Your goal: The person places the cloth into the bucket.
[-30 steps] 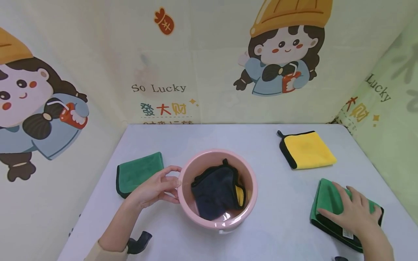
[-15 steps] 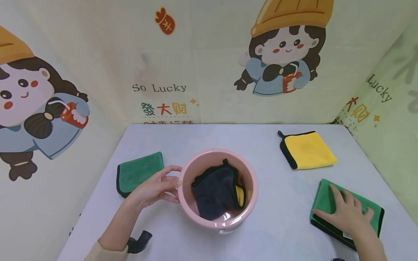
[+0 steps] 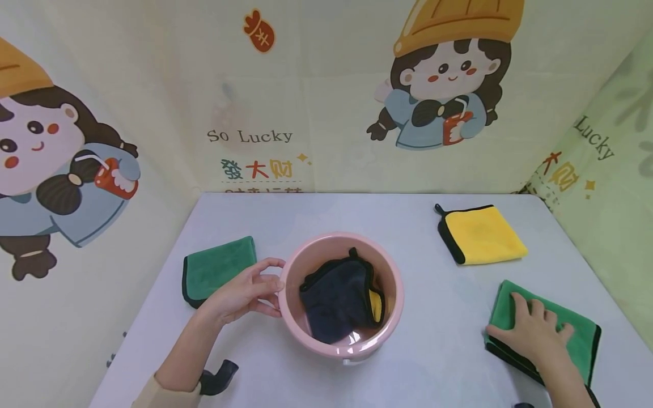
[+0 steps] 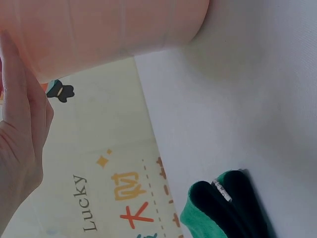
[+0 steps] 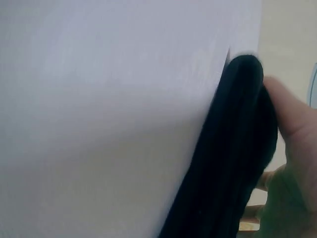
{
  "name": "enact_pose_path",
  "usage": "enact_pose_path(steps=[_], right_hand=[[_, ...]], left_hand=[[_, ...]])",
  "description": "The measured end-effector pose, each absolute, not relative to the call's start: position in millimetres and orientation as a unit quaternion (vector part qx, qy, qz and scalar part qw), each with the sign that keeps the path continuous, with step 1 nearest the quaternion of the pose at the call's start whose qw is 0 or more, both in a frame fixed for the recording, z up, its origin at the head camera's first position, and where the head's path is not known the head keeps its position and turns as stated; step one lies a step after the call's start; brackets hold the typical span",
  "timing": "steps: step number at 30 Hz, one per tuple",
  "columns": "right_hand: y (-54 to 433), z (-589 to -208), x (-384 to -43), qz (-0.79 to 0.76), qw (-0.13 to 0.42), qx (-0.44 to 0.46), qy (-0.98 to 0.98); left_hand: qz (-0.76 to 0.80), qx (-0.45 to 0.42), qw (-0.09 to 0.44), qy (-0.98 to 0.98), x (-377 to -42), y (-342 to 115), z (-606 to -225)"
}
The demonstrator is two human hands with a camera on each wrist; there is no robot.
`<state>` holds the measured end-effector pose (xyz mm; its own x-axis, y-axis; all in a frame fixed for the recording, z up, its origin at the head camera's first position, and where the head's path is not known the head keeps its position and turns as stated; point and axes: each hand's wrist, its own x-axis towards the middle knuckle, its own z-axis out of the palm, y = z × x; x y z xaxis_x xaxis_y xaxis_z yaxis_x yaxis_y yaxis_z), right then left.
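In the head view, a pink bucket (image 3: 296, 334) stands mid-table, and a dark navy folded cloth (image 3: 334, 303) with black edging and a bit of yellow lies inside it. My left hand (image 3: 250, 292) touches the bucket's left side with extended fingers; in the left wrist view they lie along the outer wall. At the right, my right hand (image 3: 535, 331) rests with spread fingers on a folded green towel (image 3: 581, 345) with black edging. The right wrist view shows the towel's thick dark folded edge (image 5: 228, 148) beside the thumb.
Another green folded towel (image 3: 216, 269) lies left of the bucket, partly behind the left forearm. A yellow folded towel (image 3: 484, 235) with black edging lies at the back right. The white table (image 3: 352, 212) meets a printed cloth backdrop (image 3: 331, 113).
My right hand has shifted leftward across the green towel, uncovering more of its right part. The left hand and the bucket have stayed in place.
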<state>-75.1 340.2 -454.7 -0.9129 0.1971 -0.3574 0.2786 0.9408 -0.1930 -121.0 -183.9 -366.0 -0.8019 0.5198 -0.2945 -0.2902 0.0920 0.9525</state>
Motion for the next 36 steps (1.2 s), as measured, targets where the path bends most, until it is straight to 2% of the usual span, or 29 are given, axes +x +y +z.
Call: enact_pose_path(steps=[25, 36], right_hand=[[352, -469, -75, -0.087, 0.036, 0.058, 0.994], [350, -459, -70, -0.074, -0.007, 0.063, 0.995]], left_hand=[[0.672, 0.083, 0.306, 0.670, -122, -186, -367], [0.669, 0.080, 0.305, 0.673, -123, -185, -368]])
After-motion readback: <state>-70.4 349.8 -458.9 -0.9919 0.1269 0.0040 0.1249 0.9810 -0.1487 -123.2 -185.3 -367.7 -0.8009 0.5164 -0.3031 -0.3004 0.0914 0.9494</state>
